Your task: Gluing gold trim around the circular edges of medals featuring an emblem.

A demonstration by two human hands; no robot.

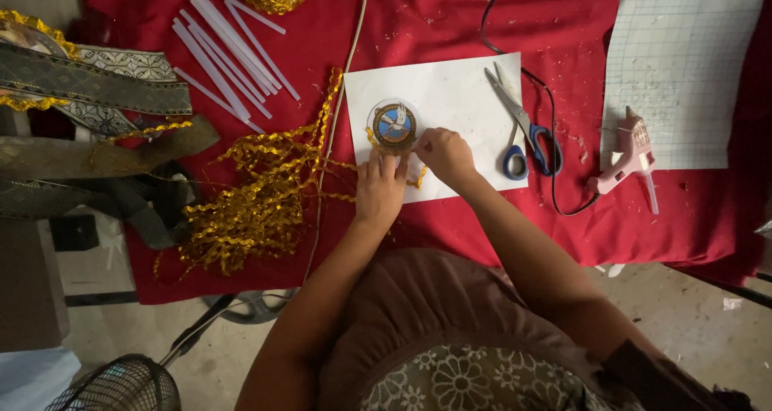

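A round badge (394, 125) with a bird picture lies on a white paper sheet (458, 89) on the red cloth. My left hand (379, 187) presses its fingers at the badge's lower edge, on a strand of gold wavy trim (421, 178). My right hand (444, 154) pinches the same trim against the badge's lower right rim. The trim runs left into a tangled gold pile (249, 194).
Blue-handled scissors (523, 129) lie at the sheet's right edge. A pink glue gun (626, 160) with a black cord rests further right, below a gridded sheet (683, 65). Clear glue sticks (225, 49) lie at the upper left. Patterned ribbons (88, 81) and a fan (121, 387) sit left.
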